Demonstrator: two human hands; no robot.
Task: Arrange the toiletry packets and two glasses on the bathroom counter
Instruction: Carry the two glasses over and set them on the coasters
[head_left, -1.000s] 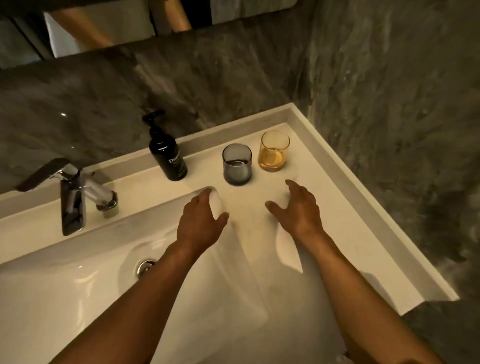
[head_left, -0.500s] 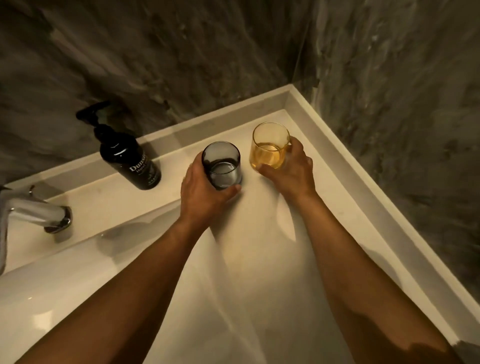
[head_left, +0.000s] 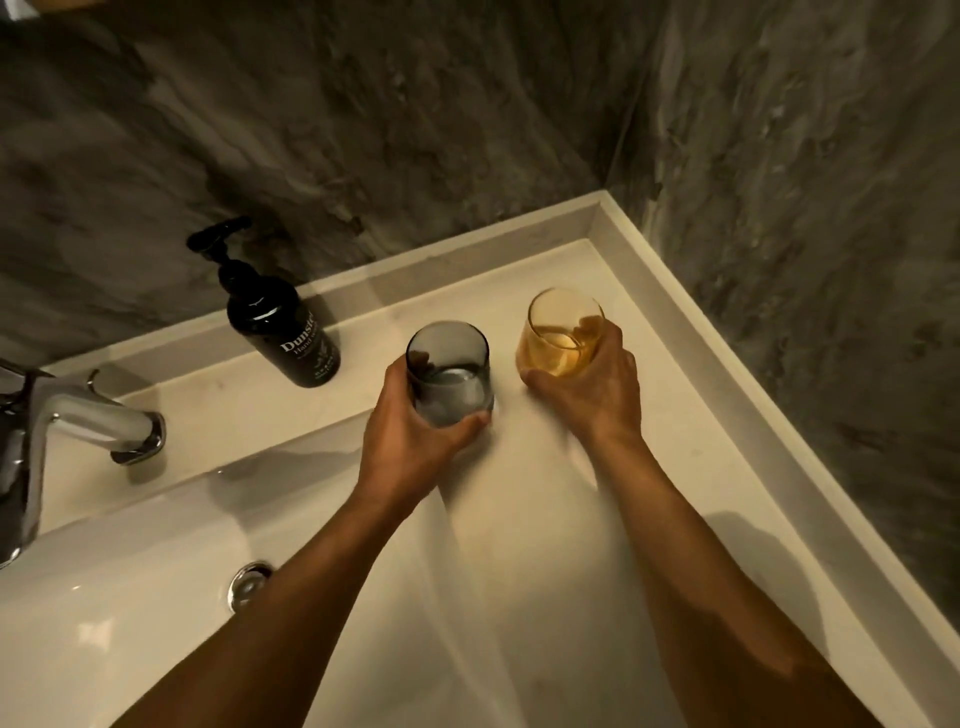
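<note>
While both forearms reach out over the pale counter (head_left: 691, 415), each of the hands is wrapped around one glass. The left hand (head_left: 410, 441) curls around the smoke-grey glass (head_left: 449, 374): thumb across the near side at its base, fingers behind it, showing dimly through the tinted wall. The right hand (head_left: 597, 389) grips the amber glass (head_left: 561, 332) the same way, thumb at the lower near side, fingertips visible through the glass on the far side. Both glasses are upright, or very nearly so, rims open to the ceiling. They sit side by side with a clear gap between them, not touching. Whether their bases rest on the counter or are just lifted off it cannot be told; both are slightly blurred.

To the left of the left hand, against the raised back ledge, stands a black pump bottle (head_left: 283, 327) with white lettering, apart from the grey glass. Farther left is a chrome tap (head_left: 88, 415), spout over the white basin (head_left: 104, 597), whose round drain (head_left: 249, 582) shows just beside the left forearm. Beyond the right hand the counter runs into a corner of dark marbled wall (head_left: 779, 182). No toiletry packets are in view.
</note>
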